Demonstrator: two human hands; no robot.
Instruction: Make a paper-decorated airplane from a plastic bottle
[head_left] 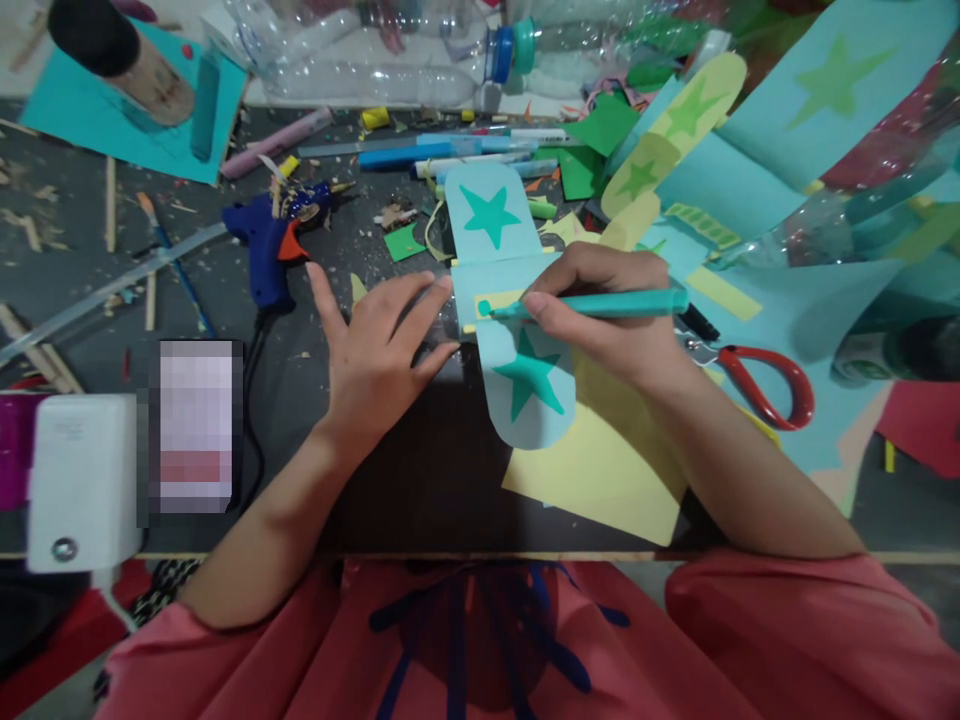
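My right hand is closed around a teal marker, its tip on a small yellow strip that bears a teal dot. The strip lies across the middle of a light blue paper piece with rounded ends. On that piece are two teal stars, the upper star and the lower star. My left hand rests beside the paper's left edge with its fingers spread, and it holds nothing. A sheet of yellow paper lies beneath my right wrist.
A blue glue gun lies left of my left hand. Red-handled scissors sit right of my right wrist. Plastic bottles line the back. A power bank and a blurred-out phone are at the left.
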